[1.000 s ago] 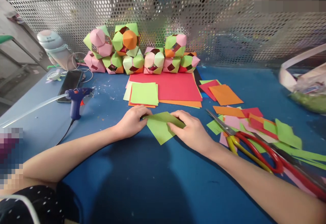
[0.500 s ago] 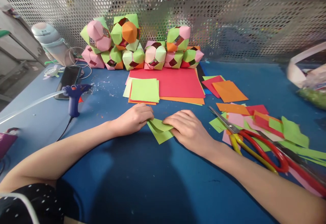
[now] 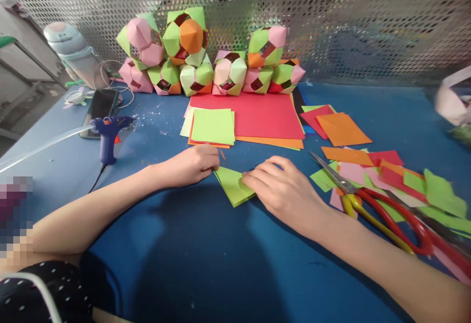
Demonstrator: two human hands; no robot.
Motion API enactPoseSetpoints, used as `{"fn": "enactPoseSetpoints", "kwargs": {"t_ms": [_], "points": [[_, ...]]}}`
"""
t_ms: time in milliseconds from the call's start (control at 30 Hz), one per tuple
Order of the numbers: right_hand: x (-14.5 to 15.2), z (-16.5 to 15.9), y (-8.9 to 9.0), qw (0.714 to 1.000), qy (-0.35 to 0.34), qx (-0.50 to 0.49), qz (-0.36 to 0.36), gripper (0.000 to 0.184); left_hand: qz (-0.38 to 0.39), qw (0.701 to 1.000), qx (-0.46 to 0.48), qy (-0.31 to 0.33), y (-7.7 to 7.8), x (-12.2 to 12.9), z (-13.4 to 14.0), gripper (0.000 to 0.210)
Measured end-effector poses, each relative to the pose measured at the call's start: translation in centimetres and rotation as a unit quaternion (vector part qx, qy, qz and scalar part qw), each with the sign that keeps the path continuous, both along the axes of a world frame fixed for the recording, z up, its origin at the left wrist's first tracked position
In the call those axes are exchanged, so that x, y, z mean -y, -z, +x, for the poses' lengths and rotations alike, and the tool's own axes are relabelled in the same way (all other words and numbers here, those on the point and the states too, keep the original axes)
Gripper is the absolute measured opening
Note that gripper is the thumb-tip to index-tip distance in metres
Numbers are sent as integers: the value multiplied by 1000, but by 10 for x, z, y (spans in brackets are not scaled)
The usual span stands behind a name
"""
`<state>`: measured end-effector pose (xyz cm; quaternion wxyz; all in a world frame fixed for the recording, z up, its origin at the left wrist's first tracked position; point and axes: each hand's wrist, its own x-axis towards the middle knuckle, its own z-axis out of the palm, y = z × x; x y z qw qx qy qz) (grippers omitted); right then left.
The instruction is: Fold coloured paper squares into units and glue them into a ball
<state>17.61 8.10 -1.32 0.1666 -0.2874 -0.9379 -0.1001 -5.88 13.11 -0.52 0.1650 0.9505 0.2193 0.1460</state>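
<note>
A light green sheet of paper [image 3: 234,186], folded over into a triangle, lies on the blue table [image 3: 206,274] between my hands. Its left corner is pinched in the fingers of my left hand [image 3: 200,163]. My right hand [image 3: 281,186] rests at the paper's right side, fingertips bent down on it; the thumb is mostly hidden. Just beyond the hands sits a stack of square paper [image 3: 213,126], light green on top, overlapping larger red sheets [image 3: 268,117].
Scissors [image 3: 353,190] with red and yellow handles lie among paper scraps [image 3: 401,181] at right. A blue glue gun [image 3: 108,139], a phone [image 3: 99,105] and a bottle [image 3: 75,51] stand at left. Folded paper balls [image 3: 191,36] line the perforated metal panel [image 3: 331,24].
The raised upper flap of the green paper has come down flat onto the lower layer. My right hand has shifted slightly along it; the whole view has moved a little.
</note>
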Motion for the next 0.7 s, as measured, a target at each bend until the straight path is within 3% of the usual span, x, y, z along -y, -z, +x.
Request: {"fn": "enactPoseSetpoints", "kwargs": {"t_ms": [333,700], "points": [[-1,-1,0,999,-22,30,26,27,157,982,-100,32,-4,3,3,34],[4,-2,-8,995,-14,90,39,26,202,967,-149,33,-9,7,4,27]]}}
